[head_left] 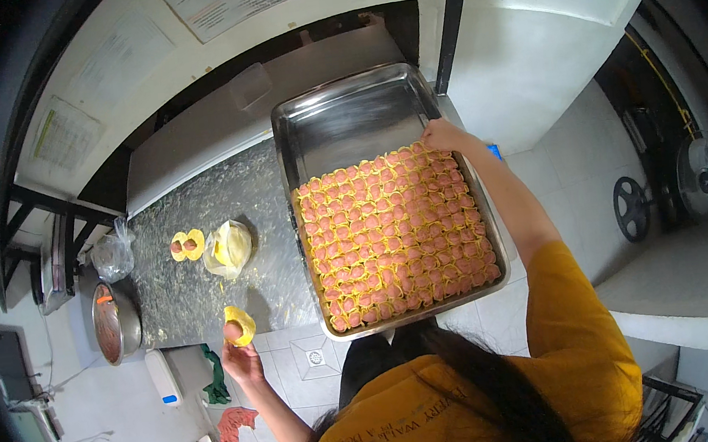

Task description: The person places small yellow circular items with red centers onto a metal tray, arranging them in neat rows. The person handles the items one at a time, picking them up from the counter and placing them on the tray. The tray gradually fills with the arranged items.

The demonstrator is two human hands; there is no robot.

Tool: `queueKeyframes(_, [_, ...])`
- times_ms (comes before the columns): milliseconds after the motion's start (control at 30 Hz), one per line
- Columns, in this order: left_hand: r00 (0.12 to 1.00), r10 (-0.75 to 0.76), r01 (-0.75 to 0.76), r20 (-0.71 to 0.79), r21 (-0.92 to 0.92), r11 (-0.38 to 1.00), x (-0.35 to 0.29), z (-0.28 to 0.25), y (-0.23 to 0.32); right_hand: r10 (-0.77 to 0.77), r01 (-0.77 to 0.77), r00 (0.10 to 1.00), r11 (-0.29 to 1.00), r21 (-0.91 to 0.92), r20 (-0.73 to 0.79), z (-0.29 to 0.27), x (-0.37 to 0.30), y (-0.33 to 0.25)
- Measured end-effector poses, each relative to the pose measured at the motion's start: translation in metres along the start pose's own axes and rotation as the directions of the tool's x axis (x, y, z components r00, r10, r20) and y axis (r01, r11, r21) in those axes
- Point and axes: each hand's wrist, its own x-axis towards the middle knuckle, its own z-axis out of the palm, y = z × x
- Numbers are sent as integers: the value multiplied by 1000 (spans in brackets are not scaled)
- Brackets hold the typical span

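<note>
My left hand [242,364], low over the near left edge of the counter, holds a round yellow dumpling wrapper [245,323] with a lump of meat filling on it. My right hand [445,135] is at the far right corner of the rows of dumplings [398,234], its fingers closed; what they pinch is hidden. These open-topped dumplings, pink meat in yellow wrappers, stand tightly packed in a metal tray [502,271]. Beyond them lies bare metal [353,123]; I cannot tell whether it is the same tray. Two wrappers with meat [187,245] lie on the counter.
A stack of yellow wrappers in a pale plastic bag [229,248] sits left of the tray on the speckled dark counter [170,298]. A metal bowl of meat mixture [117,325] with an orange-handled tool stands far left, near a clear plastic bag [113,254]. White walls rise behind.
</note>
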Motion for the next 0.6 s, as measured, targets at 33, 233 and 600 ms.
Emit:
queueKeyframes(33, [999, -21, 21, 29, -3, 1000, 2, 1, -3, 35, -34, 999, 997, 63, -16, 5, 2, 8])
queueKeyframes(233, [983, -166, 162, 84, 56, 985, 15, 19, -17, 114, -4, 927, 955, 295, -358, -9, -13, -33])
queueKeyframes(600, [850, -451, 430, 273, 134, 893, 44, 63, -29, -69, -264, 963, -78, 961, 259, 193, -89, -344])
